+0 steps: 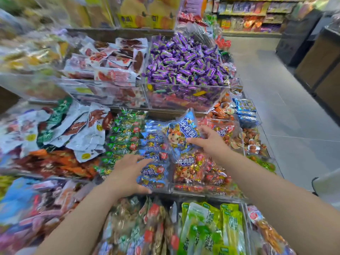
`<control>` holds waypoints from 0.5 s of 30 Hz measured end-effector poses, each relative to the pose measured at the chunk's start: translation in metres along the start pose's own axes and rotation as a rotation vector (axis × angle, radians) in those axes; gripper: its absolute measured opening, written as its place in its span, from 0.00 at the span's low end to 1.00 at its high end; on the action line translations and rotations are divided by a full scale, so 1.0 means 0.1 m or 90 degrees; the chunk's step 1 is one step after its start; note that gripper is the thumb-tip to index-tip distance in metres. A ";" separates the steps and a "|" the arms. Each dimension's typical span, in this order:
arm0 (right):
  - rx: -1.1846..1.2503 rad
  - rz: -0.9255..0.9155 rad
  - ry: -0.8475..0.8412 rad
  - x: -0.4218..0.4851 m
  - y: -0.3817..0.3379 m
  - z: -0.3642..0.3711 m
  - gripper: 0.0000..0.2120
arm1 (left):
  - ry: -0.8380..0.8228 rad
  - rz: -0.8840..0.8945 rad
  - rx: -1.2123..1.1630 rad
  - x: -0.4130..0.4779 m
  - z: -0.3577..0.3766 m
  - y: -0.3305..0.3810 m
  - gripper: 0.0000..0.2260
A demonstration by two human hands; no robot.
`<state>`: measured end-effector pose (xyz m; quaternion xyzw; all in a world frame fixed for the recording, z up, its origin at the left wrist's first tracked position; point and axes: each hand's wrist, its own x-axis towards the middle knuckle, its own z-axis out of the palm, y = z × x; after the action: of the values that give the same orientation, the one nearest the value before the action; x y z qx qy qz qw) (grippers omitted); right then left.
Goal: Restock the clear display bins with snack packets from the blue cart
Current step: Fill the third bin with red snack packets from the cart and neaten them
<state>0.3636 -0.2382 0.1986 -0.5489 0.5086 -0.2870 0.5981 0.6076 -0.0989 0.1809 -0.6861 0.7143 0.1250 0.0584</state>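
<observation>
My right hand (pixel 207 142) pinches the bag (pixel 182 129), my left hand (pixel 128 170) lies with fingers spread on the packets (pixel 152 173); I should set the bag flat, just beyond those fingertips.

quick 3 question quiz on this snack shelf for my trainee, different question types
1. True or false: the right hand holds a blue packet above the bins.
2. The heaped sweets are: A purple, B yellow, C white.
3. Fill in: the left hand lies on a row of ___ packets.
Key: 1 true; 2 A; 3 blue.
</observation>
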 end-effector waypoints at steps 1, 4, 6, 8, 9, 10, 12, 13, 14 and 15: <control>-0.033 -0.011 0.017 -0.02 0.03 -0.01 0.27 | 0.023 0.000 0.047 0.02 0.06 -0.02 0.40; -0.154 -0.069 0.052 -0.10 0.13 -0.02 0.18 | 0.086 0.005 0.092 0.13 0.17 -0.07 0.34; -0.208 -0.083 0.048 -0.17 0.17 -0.02 0.14 | 0.115 0.030 0.106 0.21 0.21 -0.10 0.32; -0.237 -0.090 0.023 -0.25 0.17 0.00 0.13 | 0.122 0.040 0.076 0.29 0.21 -0.11 0.31; -0.259 -0.104 -0.001 -0.29 0.16 0.02 0.13 | 0.121 0.046 0.060 0.32 0.19 -0.12 0.31; -0.288 -0.123 -0.031 -0.32 0.14 0.05 0.12 | 0.124 0.050 0.048 0.36 0.18 -0.13 0.32; -0.350 -0.165 -0.086 -0.36 0.14 0.14 0.11 | 0.131 0.057 0.031 0.41 0.15 -0.16 0.31; -0.371 -0.182 -0.099 -0.38 0.13 0.20 0.11 | 0.127 0.063 0.017 0.41 0.14 -0.17 0.32; -0.376 -0.194 -0.100 -0.38 0.13 0.25 0.12 | 0.114 0.069 0.000 0.40 0.12 -0.19 0.34; -0.365 -0.198 -0.089 -0.37 0.11 0.28 0.11 | 0.090 0.074 -0.021 0.40 0.10 -0.21 0.37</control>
<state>0.3751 -0.1921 0.1952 -0.7842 0.4365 -0.1820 0.4016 0.6251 -0.1354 0.1589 -0.6515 0.7531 0.0908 -0.0108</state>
